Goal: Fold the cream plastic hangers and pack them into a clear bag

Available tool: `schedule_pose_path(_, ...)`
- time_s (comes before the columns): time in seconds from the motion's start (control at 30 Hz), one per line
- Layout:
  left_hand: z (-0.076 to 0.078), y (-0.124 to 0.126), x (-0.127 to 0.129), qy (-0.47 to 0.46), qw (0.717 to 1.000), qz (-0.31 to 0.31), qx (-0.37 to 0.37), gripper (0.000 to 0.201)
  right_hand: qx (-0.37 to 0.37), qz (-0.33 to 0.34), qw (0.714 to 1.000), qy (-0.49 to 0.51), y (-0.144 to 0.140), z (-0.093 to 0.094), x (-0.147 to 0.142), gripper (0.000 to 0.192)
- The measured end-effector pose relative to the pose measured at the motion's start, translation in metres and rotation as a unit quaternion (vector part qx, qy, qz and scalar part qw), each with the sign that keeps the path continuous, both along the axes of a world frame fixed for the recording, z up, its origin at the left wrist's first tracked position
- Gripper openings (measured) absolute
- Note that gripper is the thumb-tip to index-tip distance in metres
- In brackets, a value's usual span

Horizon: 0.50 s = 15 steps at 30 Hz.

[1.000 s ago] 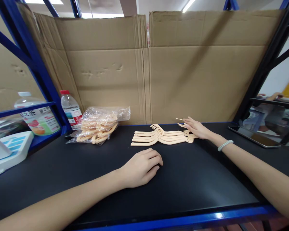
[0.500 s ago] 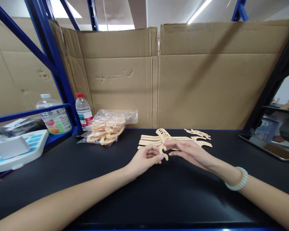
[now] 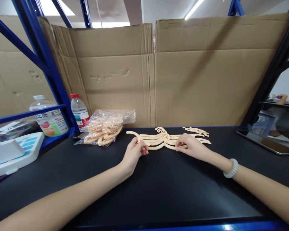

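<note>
A stack of pale beige plastic hangers (image 3: 163, 138) lies on the black tabletop (image 3: 159, 186). My left hand (image 3: 134, 153) pinches the left arm of one hanger (image 3: 156, 146) at the stack's front. My right hand (image 3: 191, 147), with a pale bead bracelet on the wrist, grips the right arm of that same hanger. The hanger sits slightly lifted and angled across the stack. A few small beige pieces (image 3: 196, 130) lie just behind my right hand.
A clear plastic bag of more beige hangers (image 3: 106, 126) rests at the back left. Two drink bottles (image 3: 80, 110) stand by the blue rack post (image 3: 47, 64). A white scale (image 3: 13, 152) sits far left, a dark tablet (image 3: 267, 141) far right. Cardboard walls (image 3: 183, 73) close the back.
Both hands met at the hanger's hook half a second ago, then spread apart to its two arms. Earlier my left hand lay flat on the table and my right touched the stack's right end.
</note>
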State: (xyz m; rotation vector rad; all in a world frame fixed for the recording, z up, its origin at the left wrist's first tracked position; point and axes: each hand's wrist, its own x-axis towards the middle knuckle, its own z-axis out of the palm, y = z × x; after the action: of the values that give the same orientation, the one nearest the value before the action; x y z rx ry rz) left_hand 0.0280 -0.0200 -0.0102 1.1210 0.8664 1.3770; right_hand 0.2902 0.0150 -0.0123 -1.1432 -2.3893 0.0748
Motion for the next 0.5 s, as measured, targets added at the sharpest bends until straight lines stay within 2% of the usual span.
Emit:
schedule_pose_path(0.17,0.000,0.009,-0.007,-0.023,1.000,-0.002,0.006,0.019,-0.051,-0.011,0.997,0.064,-0.004,0.006,-0.001,0.010)
schedule_pose_path(0.37,0.002,0.019,-0.013,-0.050,0.996,-0.069,-0.005,0.028,-0.081,0.003,0.982,0.168,-0.001,0.017,0.012,0.013)
schedule_pose_path(0.43,0.002,0.023,-0.015,-0.060,0.994,-0.090,-0.010,0.030,-0.099,0.019,0.979,0.175,0.000,0.020,0.016,0.022)
schedule_pose_path(0.5,0.001,0.026,-0.017,-0.068,0.992,-0.104,-0.017,0.031,-0.112,0.029,0.979,0.169,0.000,0.023,0.019,0.023)
